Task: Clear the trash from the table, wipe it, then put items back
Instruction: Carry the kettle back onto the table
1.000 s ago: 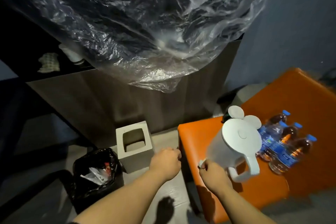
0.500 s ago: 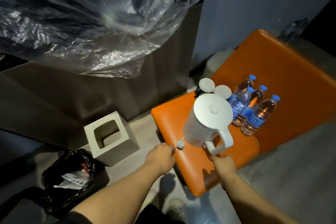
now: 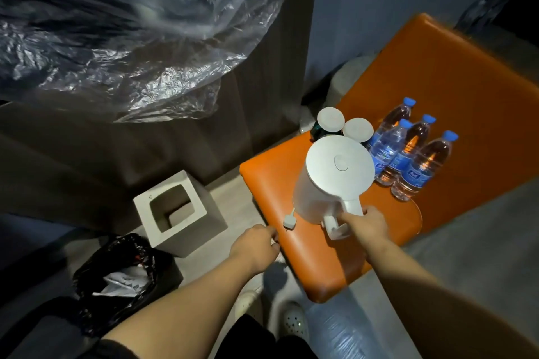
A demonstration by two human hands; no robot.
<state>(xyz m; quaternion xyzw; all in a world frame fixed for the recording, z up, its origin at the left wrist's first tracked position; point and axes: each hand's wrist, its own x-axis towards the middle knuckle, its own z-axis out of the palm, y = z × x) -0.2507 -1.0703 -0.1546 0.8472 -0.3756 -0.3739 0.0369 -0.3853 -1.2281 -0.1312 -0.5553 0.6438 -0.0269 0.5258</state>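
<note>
Shoes (image 3: 294, 322) show below the orange seat's (image 3: 306, 265) near corner. The left hand (image 3: 256, 246) is at the seat's left edge, fingers curled; I cannot tell whether they hold anything. The right hand (image 3: 366, 227) grips the handle of the white kettle (image 3: 332, 181) over the seat's near end, and its plug (image 3: 290, 221) hangs beside it. A trash bag (image 3: 116, 256) and a box (image 3: 215, 218) sit left of the seat. Farther along the seat are two lids (image 3: 331, 119) and four bottles (image 3: 420, 166).

Prob. hotel rm — kettle (image 3: 335, 181), bottled water (image 3: 420, 166), orange bench (image 3: 437, 81), lined bin (image 3: 116, 280).
</note>
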